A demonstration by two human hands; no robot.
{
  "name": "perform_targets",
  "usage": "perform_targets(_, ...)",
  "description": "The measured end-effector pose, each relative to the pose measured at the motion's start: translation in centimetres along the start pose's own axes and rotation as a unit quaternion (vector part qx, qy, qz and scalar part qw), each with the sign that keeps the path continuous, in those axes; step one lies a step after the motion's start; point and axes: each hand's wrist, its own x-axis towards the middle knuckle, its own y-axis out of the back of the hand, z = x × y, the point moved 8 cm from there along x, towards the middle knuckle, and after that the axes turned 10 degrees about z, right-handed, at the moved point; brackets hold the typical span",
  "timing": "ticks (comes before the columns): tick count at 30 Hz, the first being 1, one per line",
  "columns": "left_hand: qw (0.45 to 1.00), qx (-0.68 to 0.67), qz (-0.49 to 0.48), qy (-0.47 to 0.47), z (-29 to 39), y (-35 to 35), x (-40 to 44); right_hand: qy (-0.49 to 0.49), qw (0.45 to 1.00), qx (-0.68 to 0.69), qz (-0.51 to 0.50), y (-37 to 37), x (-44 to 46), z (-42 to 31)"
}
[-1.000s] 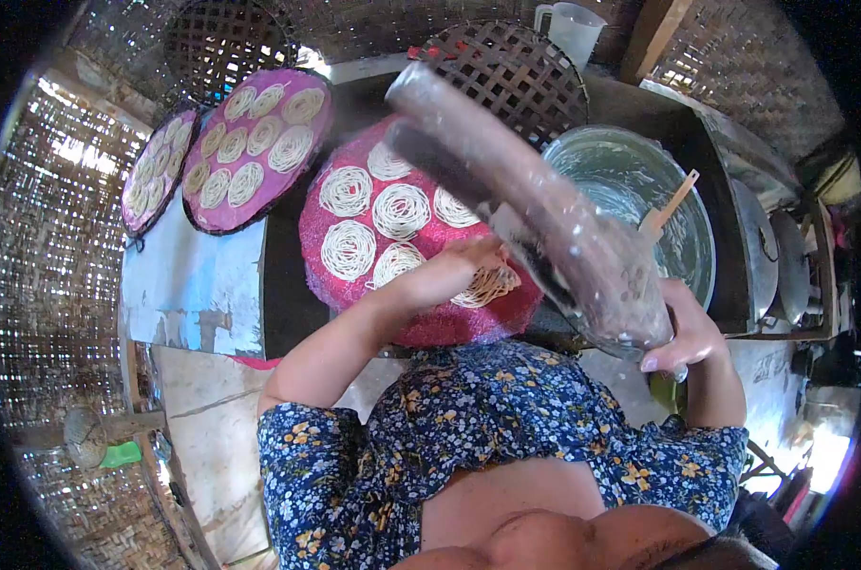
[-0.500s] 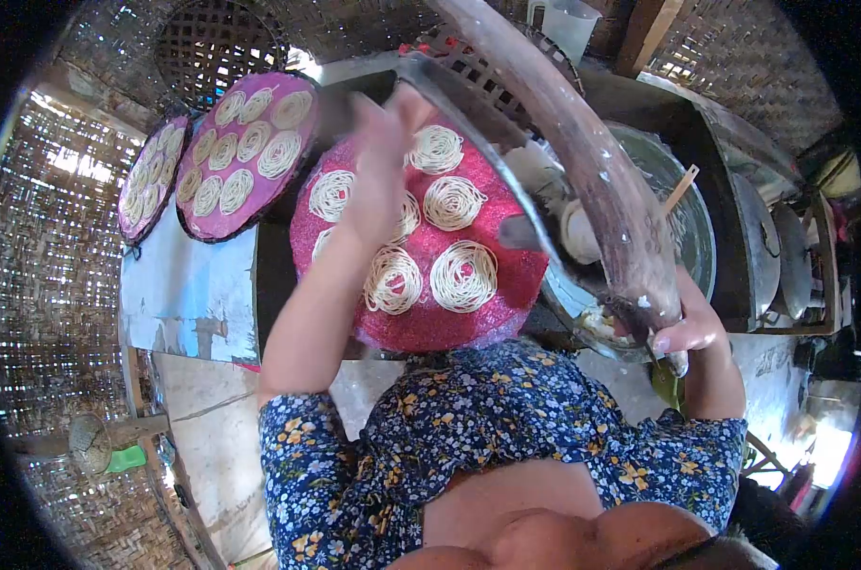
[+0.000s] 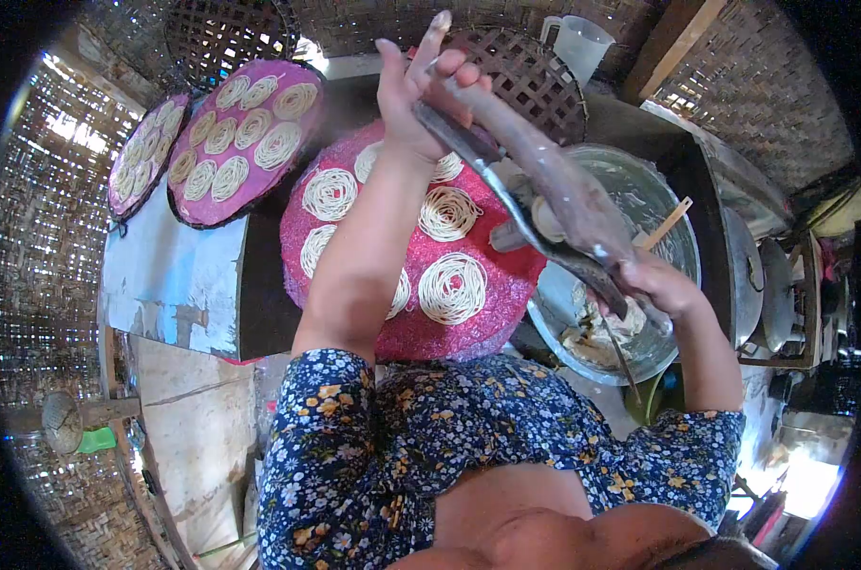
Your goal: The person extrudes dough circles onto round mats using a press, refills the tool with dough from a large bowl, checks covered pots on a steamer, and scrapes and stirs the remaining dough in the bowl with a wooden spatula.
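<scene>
Tool [image 3: 571, 195] with 2 bars slants from left hand [image 3: 421, 93] to right hand [image 3: 660, 283].

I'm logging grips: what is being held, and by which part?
A long wooden tool: the right hand grips its near end; the left hand is partly curled over its far end, though how firmly can't be told.

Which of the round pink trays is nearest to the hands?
The rightmost round pink tray, under the left forearm; the middle tray and leftmost tray lie farther away.
</scene>
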Motion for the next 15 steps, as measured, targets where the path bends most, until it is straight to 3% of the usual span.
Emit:
perform_targets(6, 0.998, -0.041, 0.039, -0.013, -0.2, 0.7, -2.5, -0.004, 1.000, -0.001, 0.012, -1.2, -2.3, -0.8)
perform_targets(9, 0.999, -0.040, 0.003, -0.034, -0.1, -1.8, -2.1, -0.006, 0.995, -0.086, 0.046, 0.5, -4.0, -2.7)
perform_targets(10, 0.999, -0.010, -0.001, -0.053, 0.8, -2.2, -1.5, 0.042, 0.990, -0.083, 0.111, 0.6, -3.7, -3.7)
perform_targets(13, 0.994, -0.026, -0.099, -0.038, 3.5, -4.1, -0.8, 0.072, 0.985, -0.096, 0.125, -0.8, -3.3, -5.9)
perform_targets(15, 0.995, -0.014, -0.093, -0.035, 4.6, -4.8, -1.6, 0.086, 0.987, -0.092, 0.102, -1.2, -3.1, -5.3)
